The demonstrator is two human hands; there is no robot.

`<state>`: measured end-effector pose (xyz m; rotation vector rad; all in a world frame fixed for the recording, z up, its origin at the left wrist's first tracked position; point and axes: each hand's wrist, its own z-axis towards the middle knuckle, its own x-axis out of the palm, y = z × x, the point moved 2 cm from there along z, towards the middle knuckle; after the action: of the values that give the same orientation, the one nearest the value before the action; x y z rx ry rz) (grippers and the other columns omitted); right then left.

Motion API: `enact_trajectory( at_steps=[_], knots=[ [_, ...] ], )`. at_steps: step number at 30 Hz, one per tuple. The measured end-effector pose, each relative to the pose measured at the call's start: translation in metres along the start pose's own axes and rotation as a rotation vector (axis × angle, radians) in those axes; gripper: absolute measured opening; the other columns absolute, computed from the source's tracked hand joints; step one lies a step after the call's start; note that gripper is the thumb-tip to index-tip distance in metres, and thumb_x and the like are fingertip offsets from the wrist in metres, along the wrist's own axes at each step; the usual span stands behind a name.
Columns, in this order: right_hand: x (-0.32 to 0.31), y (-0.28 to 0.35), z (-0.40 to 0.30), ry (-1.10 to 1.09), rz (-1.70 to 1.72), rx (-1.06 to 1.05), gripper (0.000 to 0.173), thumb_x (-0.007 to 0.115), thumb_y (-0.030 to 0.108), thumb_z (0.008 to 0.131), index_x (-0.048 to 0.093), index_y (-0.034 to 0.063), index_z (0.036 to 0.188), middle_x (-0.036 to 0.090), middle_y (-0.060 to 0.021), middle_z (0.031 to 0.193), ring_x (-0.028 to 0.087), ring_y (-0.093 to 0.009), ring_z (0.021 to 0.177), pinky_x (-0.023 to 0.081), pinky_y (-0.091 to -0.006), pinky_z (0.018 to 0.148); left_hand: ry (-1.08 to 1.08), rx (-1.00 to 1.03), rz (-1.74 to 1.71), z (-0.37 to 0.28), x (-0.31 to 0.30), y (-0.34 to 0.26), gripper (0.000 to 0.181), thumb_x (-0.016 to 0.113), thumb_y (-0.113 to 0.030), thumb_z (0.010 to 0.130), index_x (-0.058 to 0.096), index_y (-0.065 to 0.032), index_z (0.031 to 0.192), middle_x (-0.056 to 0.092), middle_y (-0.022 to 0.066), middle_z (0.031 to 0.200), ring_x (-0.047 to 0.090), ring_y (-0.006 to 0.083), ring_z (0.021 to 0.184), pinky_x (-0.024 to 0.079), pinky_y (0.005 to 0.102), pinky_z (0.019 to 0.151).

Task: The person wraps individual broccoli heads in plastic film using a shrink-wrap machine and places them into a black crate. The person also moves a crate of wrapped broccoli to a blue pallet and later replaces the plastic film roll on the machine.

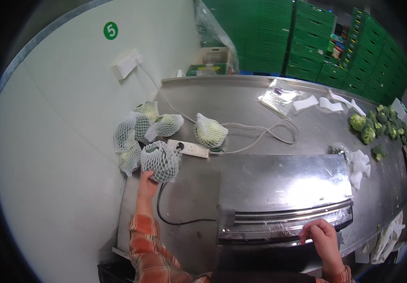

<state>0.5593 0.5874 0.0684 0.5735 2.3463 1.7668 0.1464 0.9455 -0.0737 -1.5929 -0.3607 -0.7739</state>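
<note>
My left hand (149,185) grips a round green vegetable in a white foam net sleeve (160,162) near the wall. More netted vegetables (132,136) lie in a cluster just beyond it, some leaning on the wall. Another netted vegetable, paler green (210,131), sits by itself behind a white power strip (191,148). Over the front edge of a flat metal wrapping machine (281,184) hovers my right hand (318,231). Its fingers are curled, and whether they hold anything is not visible.
A steel table (185,198) carries the looped white cable (260,127) and a black cord (164,215). Broccoli heads (368,134) are piled at right, near white foam pieces (359,169). Clear plastic film (279,94) lies at the back. Green crates (309,39) are stacked beyond.
</note>
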Motion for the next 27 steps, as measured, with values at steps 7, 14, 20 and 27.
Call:
enact_trajectory(
  at_steps=[7,14,20,27],
  knots=[
    [0.016,0.035,0.045,0.369,0.161,-0.094,0.045,0.041,0.020,0.096,0.028,0.0097,0.138,0.046,-0.0158,0.126,0.054,-0.022,0.105,0.046,-0.0344,0.085,0.490,-0.054,0.261,-0.080,0.210,0.032,0.079,0.068,-0.001,0.059,0.037,0.0005,0.131,0.048,0.0088,0.128,0.048,0.0194,0.116,0.039,0.0352,0.099],
    [-0.064,0.045,0.088,0.302,0.186,-0.252,0.040,0.041,0.030,0.096,0.040,0.0086,0.129,0.049,-0.0067,0.122,0.046,-0.016,0.113,0.038,-0.0302,0.095,0.988,0.281,0.931,-0.094,0.394,0.108,0.064,0.053,0.000,0.068,0.042,-0.0083,0.131,0.032,0.0155,0.141,0.027,0.0274,0.133,0.023,0.0349,0.108],
    [-0.097,0.007,0.110,0.123,-0.448,-0.620,0.043,0.045,0.031,0.093,0.041,0.0052,0.127,0.042,-0.0149,0.129,0.040,-0.025,0.121,0.032,-0.0336,0.100,0.700,0.076,0.790,-0.104,0.358,0.178,0.073,0.052,0.004,0.073,0.026,-0.0070,0.140,0.029,0.0130,0.141,0.032,0.0220,0.129,0.025,0.0305,0.105],
    [-0.192,0.003,0.023,-0.351,-1.149,-0.567,0.027,0.064,0.027,0.079,0.061,0.0005,0.084,0.053,-0.0132,0.088,0.048,-0.031,0.091,0.040,-0.0377,0.083,0.218,0.613,1.983,-0.169,0.288,0.119,0.023,0.071,-0.022,0.069,0.062,-0.0018,0.075,0.049,0.0106,0.076,0.046,0.0305,0.080,0.038,0.0418,0.072]
  ],
)
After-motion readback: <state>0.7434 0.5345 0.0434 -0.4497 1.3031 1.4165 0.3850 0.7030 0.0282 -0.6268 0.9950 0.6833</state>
